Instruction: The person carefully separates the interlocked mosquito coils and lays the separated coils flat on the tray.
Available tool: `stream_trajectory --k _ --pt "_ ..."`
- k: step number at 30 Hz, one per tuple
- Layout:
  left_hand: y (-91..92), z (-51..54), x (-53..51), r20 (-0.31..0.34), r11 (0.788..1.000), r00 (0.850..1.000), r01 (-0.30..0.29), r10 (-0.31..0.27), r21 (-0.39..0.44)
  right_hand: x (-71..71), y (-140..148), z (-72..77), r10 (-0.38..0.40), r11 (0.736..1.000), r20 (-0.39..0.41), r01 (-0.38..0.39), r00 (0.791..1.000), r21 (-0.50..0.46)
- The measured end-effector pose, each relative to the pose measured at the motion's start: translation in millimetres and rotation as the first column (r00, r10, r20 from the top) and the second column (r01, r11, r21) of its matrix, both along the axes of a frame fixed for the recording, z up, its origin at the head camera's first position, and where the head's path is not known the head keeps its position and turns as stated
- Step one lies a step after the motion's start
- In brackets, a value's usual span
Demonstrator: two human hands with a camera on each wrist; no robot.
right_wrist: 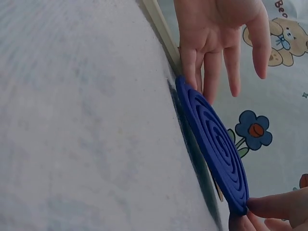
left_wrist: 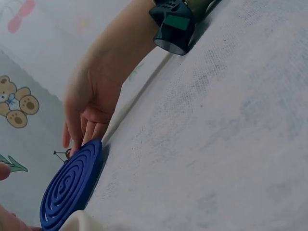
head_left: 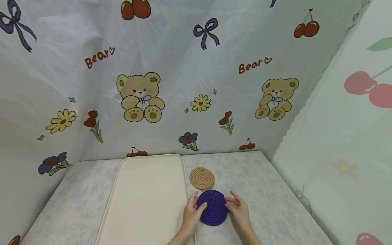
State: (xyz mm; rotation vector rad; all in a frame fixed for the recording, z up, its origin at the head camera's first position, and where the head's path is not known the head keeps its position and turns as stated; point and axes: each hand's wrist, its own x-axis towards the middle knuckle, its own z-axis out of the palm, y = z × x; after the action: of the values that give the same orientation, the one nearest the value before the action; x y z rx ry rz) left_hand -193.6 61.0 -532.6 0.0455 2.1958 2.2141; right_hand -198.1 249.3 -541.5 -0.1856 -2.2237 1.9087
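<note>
A white cloth (head_left: 171, 61) printed with bears is hanging across the far side. Before you, a pale marbled table (head_left: 275, 211) is spreading out, with a cream tray (head_left: 144, 197) lying on its left. Your left hand (head_left: 192, 214) and right hand (head_left: 240, 211) are pinching opposite edges of a purple-blue spiral disc (head_left: 214, 209), left thumb resting over its top. You're holding it just right of the tray, shadow showing underneath. A smaller tan spiral disc (head_left: 202, 178) is lying just beyond, on the far side.
</note>
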Motion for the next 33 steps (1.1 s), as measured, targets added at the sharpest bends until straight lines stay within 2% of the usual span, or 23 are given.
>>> stream_trajectory --k 5,9,13,17,27,33 --pt "-2.3 -0.9 0.8 -0.037 0.998 0.998 0.05 -0.051 -0.025 -0.3 -1 1.7 -0.065 0.99 0.057 0.071 0.996 -0.122" --pt "-6.0 -0.7 1.4 -0.072 0.998 0.995 0.062 -0.062 -0.008 0.0 -4 6.7 -0.071 0.981 0.059 0.081 0.996 -0.175" --pt "-14.5 3.6 -1.0 -0.082 0.999 0.996 0.037 -0.037 -0.003 0.2 -10 15.9 -0.053 0.977 0.049 0.062 0.997 -0.205" --pt "-25.6 8.5 -7.9 -0.072 1.0 0.997 0.009 -0.01 -0.006 -1.3 -18 25.0 -0.043 0.972 0.053 0.054 0.998 -0.23" --pt "-61.2 16.6 -19.8 -0.159 0.999 0.987 -0.027 0.032 0.034 -12.1 -45 41.9 -0.004 0.972 0.069 0.02 0.998 -0.235" --pt "-79.0 21.5 -26.4 -0.145 0.994 0.985 -0.087 0.095 0.064 -23.0 -61 50.0 0.044 0.964 0.038 -0.032 0.998 -0.264"
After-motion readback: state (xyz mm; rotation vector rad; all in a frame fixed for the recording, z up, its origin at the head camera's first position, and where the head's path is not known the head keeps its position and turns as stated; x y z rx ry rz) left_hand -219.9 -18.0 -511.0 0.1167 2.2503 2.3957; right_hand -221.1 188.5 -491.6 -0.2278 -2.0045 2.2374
